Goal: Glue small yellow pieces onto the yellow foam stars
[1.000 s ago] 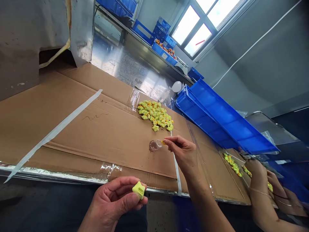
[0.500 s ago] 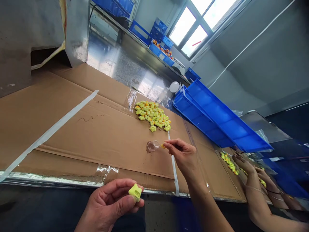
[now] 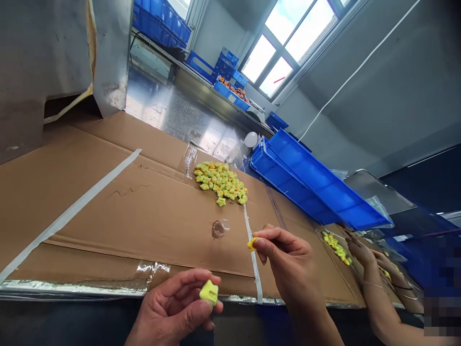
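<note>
- Drawn back since the earlier frame, from just beside a small clear cup (image 3: 225, 224) to right of the frame's lower centre: right hand (image 3: 288, 259), with a small yellow piece (image 3: 251, 244).
- At lower centre, closed in a thumb-and-finger pinch: left hand (image 3: 180, 305), holding a yellow-green star (image 3: 209, 292), slot-like hollow in view.
- Slightly higher, to the right: right hand narrowed to a pinch on the yellow piece, now apart from the cup.
- Across the middle: brown cardboard (image 3: 144, 216) with white tape strips (image 3: 254, 259).
- Near frame centre: the cup, touching or just beside a round brown mark (image 3: 217, 229).
- Just above: pile of yellow-green stars (image 3: 223, 180), orange showing on some.
- Toward the right edge: another person's hands (image 3: 362, 252), grip unclear, near more yellow-green pieces (image 3: 338, 249).
- Middle right, beyond: blue crates (image 3: 317, 182).
- Upper centre: blue bin (image 3: 240, 103) of orange pieces, below a window (image 3: 284, 43).
</note>
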`<state>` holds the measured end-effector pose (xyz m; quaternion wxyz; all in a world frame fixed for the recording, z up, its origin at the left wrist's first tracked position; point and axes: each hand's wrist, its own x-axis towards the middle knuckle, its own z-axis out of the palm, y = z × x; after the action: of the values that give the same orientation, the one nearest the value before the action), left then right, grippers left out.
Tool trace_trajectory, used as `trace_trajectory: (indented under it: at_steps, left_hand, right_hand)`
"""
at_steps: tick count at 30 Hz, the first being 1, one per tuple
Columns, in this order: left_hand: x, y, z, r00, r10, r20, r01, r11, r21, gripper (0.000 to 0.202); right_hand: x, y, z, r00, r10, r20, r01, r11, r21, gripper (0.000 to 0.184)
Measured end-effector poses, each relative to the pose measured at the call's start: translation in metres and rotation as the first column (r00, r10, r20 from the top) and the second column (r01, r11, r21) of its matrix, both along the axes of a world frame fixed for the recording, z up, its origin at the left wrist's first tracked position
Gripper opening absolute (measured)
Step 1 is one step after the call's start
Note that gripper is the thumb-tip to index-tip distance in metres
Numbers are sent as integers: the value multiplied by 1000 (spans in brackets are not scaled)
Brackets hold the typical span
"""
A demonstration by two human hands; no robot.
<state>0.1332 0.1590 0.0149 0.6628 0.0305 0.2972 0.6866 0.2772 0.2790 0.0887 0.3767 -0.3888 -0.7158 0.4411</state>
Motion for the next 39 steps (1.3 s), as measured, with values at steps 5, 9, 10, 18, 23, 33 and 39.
trace_trajectory:
  at_steps: [5, 9, 10, 18, 23, 33, 39]
  left_hand:
    - [3, 8, -5, 996, -10, 86, 2, 996, 92, 29]
    - [6, 10, -14, 991, -21, 135, -1, 987, 158, 31]
    - [6, 10, -16, 990, -22, 139, -2, 986, 168, 32]
    - [5, 8, -14, 988, -58, 144, 25, 976, 217, 32]
    - [5, 7, -10, 988, -47, 149, 20, 983, 183, 34]
    - [5, 7, -6, 990, -37, 133, 14, 986, 168, 33]
    - [5, 6, -5, 992, -31, 123, 8, 984, 177, 30]
  right_hand:
    - [-10, -27, 10, 995, 84, -48, -87, 993, -81, 3]
    - [-21, -43, 11, 995, 76, -57, -84, 984, -156, 5]
    - [-24, -46, 10, 995, 76, -60, -85, 982, -170, 6]
    - [-29, -50, 0, 995, 93, -43, -101, 967, -234, 10]
    - [-31, -51, -2, 995, 88, -43, -95, 972, -214, 7]
    - [-29, -46, -7, 991, 136, 14, -130, 971, -202, 7]
    - [-27, -45, -8, 984, 170, 45, -162, 976, -148, 4]
